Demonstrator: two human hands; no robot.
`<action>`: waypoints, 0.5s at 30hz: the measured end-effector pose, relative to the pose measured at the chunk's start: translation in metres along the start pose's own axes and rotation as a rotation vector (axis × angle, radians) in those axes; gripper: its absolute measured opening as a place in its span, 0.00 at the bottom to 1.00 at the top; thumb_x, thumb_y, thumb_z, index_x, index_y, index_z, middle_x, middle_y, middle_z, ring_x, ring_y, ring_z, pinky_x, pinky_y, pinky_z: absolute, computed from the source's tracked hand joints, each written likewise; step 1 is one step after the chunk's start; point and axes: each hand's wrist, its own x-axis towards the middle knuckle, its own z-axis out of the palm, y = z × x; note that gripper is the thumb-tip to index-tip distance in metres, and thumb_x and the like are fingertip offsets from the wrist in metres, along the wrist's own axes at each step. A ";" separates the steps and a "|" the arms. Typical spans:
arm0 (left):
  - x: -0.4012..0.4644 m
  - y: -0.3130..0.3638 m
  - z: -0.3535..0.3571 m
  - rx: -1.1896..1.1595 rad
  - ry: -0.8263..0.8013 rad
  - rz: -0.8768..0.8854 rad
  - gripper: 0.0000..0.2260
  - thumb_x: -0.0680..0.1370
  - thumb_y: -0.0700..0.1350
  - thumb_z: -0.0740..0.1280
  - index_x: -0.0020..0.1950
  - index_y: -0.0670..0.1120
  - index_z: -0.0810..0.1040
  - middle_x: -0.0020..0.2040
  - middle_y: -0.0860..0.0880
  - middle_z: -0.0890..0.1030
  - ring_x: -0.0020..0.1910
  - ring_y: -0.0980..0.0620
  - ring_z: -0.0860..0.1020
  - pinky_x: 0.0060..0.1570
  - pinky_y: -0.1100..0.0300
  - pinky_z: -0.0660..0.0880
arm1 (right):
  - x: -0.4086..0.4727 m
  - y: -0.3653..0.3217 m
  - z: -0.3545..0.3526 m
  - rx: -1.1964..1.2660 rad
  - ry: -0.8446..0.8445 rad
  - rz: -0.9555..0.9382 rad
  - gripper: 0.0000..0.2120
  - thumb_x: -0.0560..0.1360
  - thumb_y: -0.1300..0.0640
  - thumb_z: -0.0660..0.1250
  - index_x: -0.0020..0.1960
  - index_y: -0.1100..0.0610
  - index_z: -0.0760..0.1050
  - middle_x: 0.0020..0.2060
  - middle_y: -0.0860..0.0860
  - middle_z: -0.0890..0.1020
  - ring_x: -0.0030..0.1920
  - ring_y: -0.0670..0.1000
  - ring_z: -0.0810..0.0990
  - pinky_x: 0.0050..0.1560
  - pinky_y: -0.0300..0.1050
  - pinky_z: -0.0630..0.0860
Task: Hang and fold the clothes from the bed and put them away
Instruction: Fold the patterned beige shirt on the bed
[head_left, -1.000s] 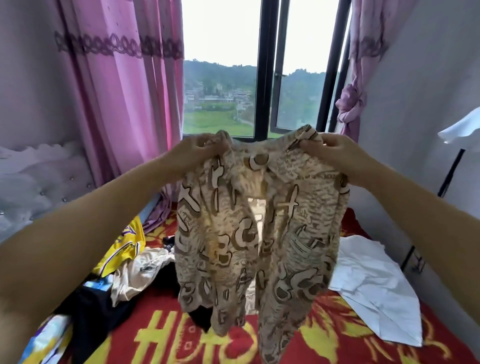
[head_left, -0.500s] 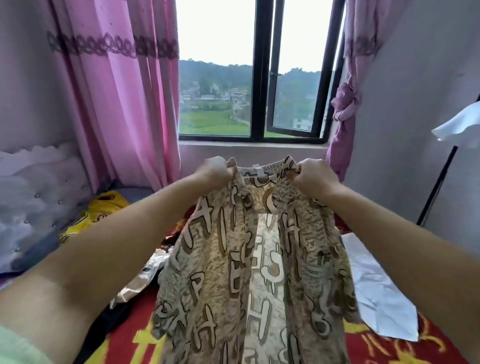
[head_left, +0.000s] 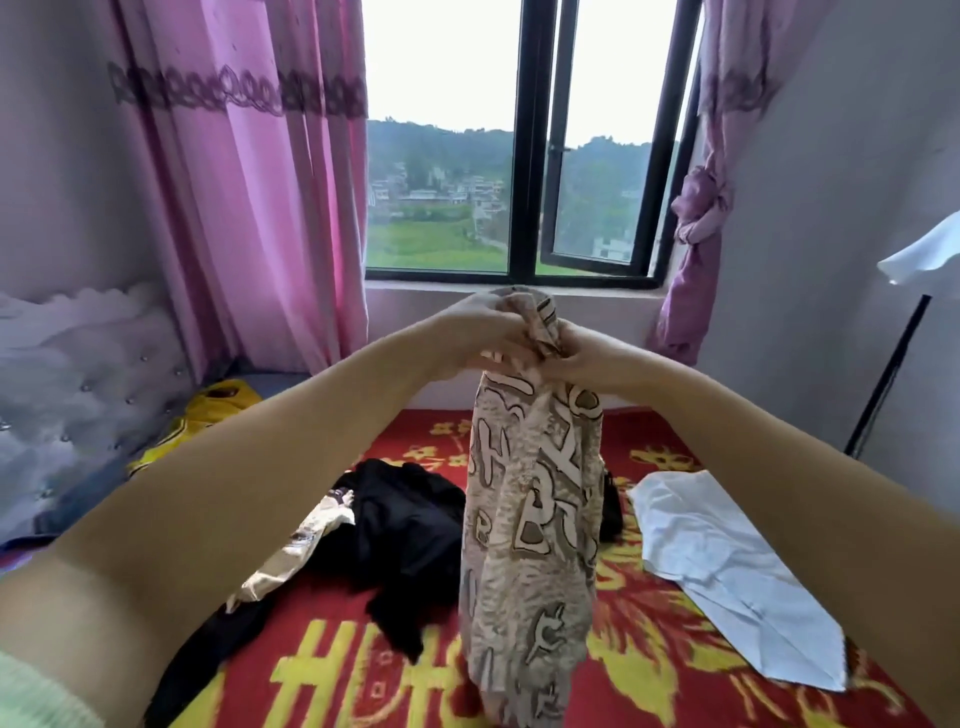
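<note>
Above the bed (head_left: 649, 670), red cover with yellow characters: patterned shirt (head_left: 530, 519), beige, thin and crinkled, bold brown-outlined letter print, hanging as a narrow folded column; top edge bunched between left hand (head_left: 485, 338) and right hand (head_left: 576, 353), both pinching the cloth, hands touching. On the cover: black garment (head_left: 410, 525), crumpled heap; white garment (head_left: 727, 571), flat and creased; yellow garment (head_left: 218, 410) near the padded headboard (head_left: 78, 374)
</note>
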 end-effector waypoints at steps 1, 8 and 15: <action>0.001 -0.003 -0.002 0.338 0.130 0.130 0.05 0.77 0.38 0.65 0.52 0.44 0.74 0.53 0.43 0.79 0.51 0.46 0.79 0.53 0.53 0.78 | -0.001 0.000 -0.003 0.001 0.010 -0.004 0.12 0.77 0.60 0.63 0.59 0.50 0.71 0.50 0.49 0.79 0.53 0.50 0.77 0.55 0.47 0.77; 0.009 0.008 -0.013 1.145 -0.040 0.380 0.30 0.73 0.50 0.72 0.71 0.48 0.66 0.63 0.51 0.74 0.64 0.52 0.71 0.70 0.54 0.60 | -0.014 -0.002 -0.010 0.018 -0.122 -0.056 0.13 0.77 0.63 0.62 0.55 0.46 0.74 0.51 0.49 0.81 0.54 0.49 0.80 0.57 0.45 0.76; 0.016 0.032 -0.016 1.140 -0.166 0.293 0.06 0.76 0.39 0.67 0.51 0.40 0.79 0.39 0.51 0.78 0.37 0.53 0.74 0.37 0.67 0.70 | -0.034 0.033 0.021 0.163 0.093 -0.011 0.11 0.70 0.55 0.66 0.50 0.43 0.71 0.40 0.42 0.78 0.41 0.42 0.77 0.40 0.37 0.72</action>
